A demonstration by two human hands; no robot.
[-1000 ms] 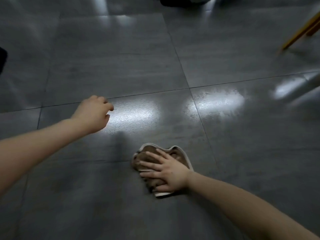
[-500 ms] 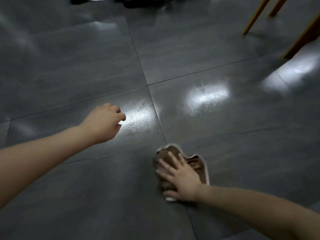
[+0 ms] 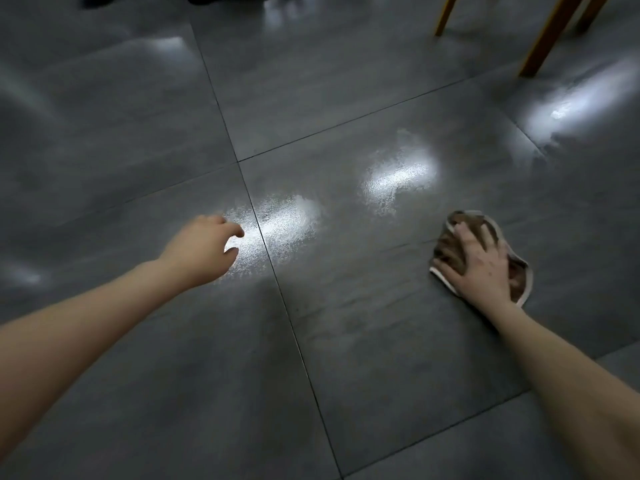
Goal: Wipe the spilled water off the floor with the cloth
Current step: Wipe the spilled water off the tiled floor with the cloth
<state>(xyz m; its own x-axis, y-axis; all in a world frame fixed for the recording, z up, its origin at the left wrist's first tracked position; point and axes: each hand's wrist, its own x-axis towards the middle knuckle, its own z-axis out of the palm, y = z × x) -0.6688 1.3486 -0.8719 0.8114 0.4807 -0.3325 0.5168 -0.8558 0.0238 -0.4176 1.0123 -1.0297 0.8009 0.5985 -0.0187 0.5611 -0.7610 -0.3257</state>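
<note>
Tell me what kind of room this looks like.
Probably an indoor dining or living area: large glossy grey floor tiles, wooden furniture legs at the far right, and ceiling lights reflected in the floor.

Floor (image 3: 346,341) dk grey tiles w/ black grout; cloth (image 3: 450,247) brown w/ white edge; chair legs (image 3: 547,36) orange-brown.

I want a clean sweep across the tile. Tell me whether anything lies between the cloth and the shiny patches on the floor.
Nothing visible does. The brown, white-edged cloth, pressed flat under the right hand, has bare grey tiled floor between it and both shiny patches. The left hand hovers at the far edge of the nearer patch, not in between.
</note>
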